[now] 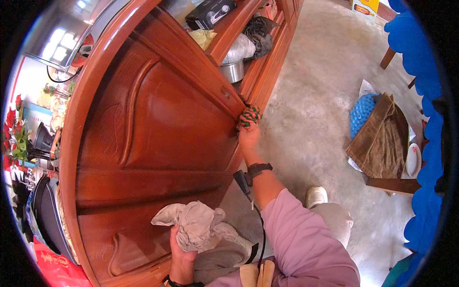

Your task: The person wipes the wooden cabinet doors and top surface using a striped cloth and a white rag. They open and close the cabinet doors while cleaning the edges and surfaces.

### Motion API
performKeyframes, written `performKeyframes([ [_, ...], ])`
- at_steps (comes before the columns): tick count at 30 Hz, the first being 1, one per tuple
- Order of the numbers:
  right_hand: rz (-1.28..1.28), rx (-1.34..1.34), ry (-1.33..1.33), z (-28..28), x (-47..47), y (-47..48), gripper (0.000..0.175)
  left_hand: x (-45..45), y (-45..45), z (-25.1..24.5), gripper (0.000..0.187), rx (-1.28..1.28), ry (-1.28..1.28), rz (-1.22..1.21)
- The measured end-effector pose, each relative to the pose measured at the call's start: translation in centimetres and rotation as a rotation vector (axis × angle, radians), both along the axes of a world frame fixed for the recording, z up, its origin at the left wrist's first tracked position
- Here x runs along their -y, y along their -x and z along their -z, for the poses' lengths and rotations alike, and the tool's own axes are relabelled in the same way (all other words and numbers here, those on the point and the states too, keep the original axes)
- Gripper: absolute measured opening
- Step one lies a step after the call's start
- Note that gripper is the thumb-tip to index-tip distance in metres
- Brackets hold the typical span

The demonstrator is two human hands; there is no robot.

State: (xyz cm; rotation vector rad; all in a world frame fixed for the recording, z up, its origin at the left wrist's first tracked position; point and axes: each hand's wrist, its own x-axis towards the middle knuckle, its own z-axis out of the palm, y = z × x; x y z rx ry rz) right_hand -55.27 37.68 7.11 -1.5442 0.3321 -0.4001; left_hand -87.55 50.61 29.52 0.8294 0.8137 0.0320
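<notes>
My left hand grips a crumpled pale grey cloth in front of the lower part of a glossy reddish-brown wooden cabinet. My right hand reaches out to the cabinet's lower corner edge, beside the open shelves. Bunched at its fingers is a red, green and dark patterned cloth-like piece, which hides the fingertips. That piece touches the wood by the frame of the carved panel. A dark watch-like band circles my right wrist.
Open shelves hold a black box, a metal pot and a dark plastic bag. A black cable hangs near my right arm. Artificial flowers stand on the cabinet top. Brown cloth drapes a wooden seat at right.
</notes>
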Motion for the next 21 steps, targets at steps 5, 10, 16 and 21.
performKeyframes([
  [5,-0.119,-0.204,-0.048,7.1,1.4,-0.3,0.016,0.0,-0.3,0.0,0.055,-0.019,-0.030,0.014],
  [10,-0.164,-0.438,-0.333,8.7,1.5,-1.4,0.015,-0.7,-0.1,0.5,0.055,0.000,0.001,0.014],
  [16,-0.096,-0.176,-0.348,10.1,0.2,-3.1,0.016,-0.7,0.4,0.4,0.056,0.022,0.030,-0.004],
  [21,-0.122,-0.070,-0.218,7.6,-0.1,-3.6,0.017,0.0,0.8,-0.3,0.057,0.019,0.039,-0.021],
])
